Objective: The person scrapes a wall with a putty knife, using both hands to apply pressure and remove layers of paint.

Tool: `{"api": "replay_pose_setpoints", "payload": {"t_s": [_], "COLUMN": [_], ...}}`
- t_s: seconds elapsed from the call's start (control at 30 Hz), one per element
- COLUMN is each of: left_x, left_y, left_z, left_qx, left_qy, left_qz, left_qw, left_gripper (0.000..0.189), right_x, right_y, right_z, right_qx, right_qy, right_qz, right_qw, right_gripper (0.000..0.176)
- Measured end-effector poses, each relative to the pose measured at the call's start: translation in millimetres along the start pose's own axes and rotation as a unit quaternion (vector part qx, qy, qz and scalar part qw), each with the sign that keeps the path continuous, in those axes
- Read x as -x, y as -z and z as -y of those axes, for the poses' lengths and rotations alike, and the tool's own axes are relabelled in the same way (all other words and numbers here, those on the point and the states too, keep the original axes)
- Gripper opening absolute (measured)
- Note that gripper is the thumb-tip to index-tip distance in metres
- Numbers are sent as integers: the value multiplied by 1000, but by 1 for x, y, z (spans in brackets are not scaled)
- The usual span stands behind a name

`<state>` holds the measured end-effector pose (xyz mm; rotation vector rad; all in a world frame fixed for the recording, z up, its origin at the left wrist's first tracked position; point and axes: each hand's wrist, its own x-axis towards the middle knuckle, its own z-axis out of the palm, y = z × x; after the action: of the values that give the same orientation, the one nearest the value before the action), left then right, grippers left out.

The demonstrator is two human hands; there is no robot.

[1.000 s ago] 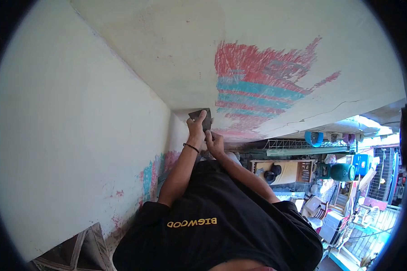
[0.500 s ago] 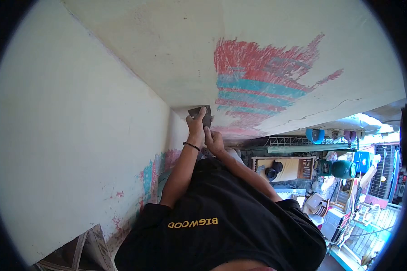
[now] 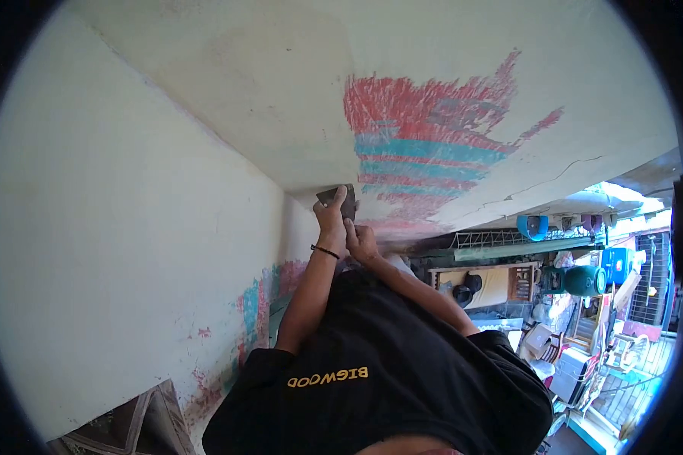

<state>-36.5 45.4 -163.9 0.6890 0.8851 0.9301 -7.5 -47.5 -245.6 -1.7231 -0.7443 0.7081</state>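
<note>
Your left hand is closed around the dark plate, its thumb laid along the near face and fingertips showing past the right edge. Your right hand, just below and to the right, has its fingers curled and its thumb at the plate's lower end; whether it truly grips, you cannot tell from here. The plate sits at the front wall, near the corner ahead and left of your hands; whether its far edge touches is hidden.

For good control, steer with the left thumb and let the right hand steady the lower end. Even pressure across the edge should serve best; a tilted plate could gouge. Mind the side wall to the left, where knuckles may scrape, and the flaky-looking paint patch, beyond your hands and to the right.
</note>
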Motion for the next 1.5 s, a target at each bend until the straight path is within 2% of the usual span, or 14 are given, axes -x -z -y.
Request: {"api": "replay_pose_setpoints", "payload": {"t_s": [0.07, 0.17, 0.27, 0.4, 0.47, 0.57, 0.73, 0.87, 1.0, 1.17, 1.3, 1.4, 1.43, 1.5], "left_x": [4, 3, 6, 10, -3, 4, 3, 3, 10, 5, 5, 6, 7, 3], "left_y": [5, 5, -4, 1, 10, -7, 1, -6, -5, -17, 0, 0, -6, -14], "left_z": [-6, 5, 2, 4, 22, 14, 20, 14, 18, 12, 25, 36, 34, 21], "left_qx": [-51, -5, 7, 11, 19, 58, 35, 31, 37, 57, 43, 88, 97, 65], "left_qy": [5, 27, -10, 0, 9, -15, -7, 2, -29, -5, -5, 37, 42, 22], "left_qz": [30, 12, -8, -7, -14, -35, -15, -22, -26, -50, -26, -10, -41, -45], "left_qw": [998, 1000, 1000, 1000, 1000, 998, 999, 999, 999, 997, 999, 995, 994, 997], "left_gripper": [33, 33, 35, 30, 30, 29, 30, 33, 33, 35, 36, 36, 36, 36], "right_x": [4, 4, -1, 6, 0, -7, 0, -12, -2, -10, -1, -6, -10, -17], "right_y": [-2, 11, 15, 20, 25, 24, 31, 37, 36, 43, 40, 48, 49, 45], "right_z": [4, 5, 2, 14, 4, -12, 8, 6, 5, 7, -4, -7, -7, -8], "right_qx": [-22, 19, 51, 43, 48, 52, 8, 40, 34, 48, 62, 61, 65, 61], "right_qy": [-34, -24, 32, -31, 3, 30, -10, 51, 41, 68, 8, 33, 54, 58], "right_qz": [8, 19, 39, 51, 54, 50, 52, 58, 48, 70, 72, 77, 74, 70], "right_qw": [999, 999, 997, 997, 997, 997, 999, 996, 997, 994, 995, 995, 994, 994], "right_gripper": [59, 65, 67, 68, 68, 66, 58, 61, 63, 61, 62, 63, 64, 64]}}
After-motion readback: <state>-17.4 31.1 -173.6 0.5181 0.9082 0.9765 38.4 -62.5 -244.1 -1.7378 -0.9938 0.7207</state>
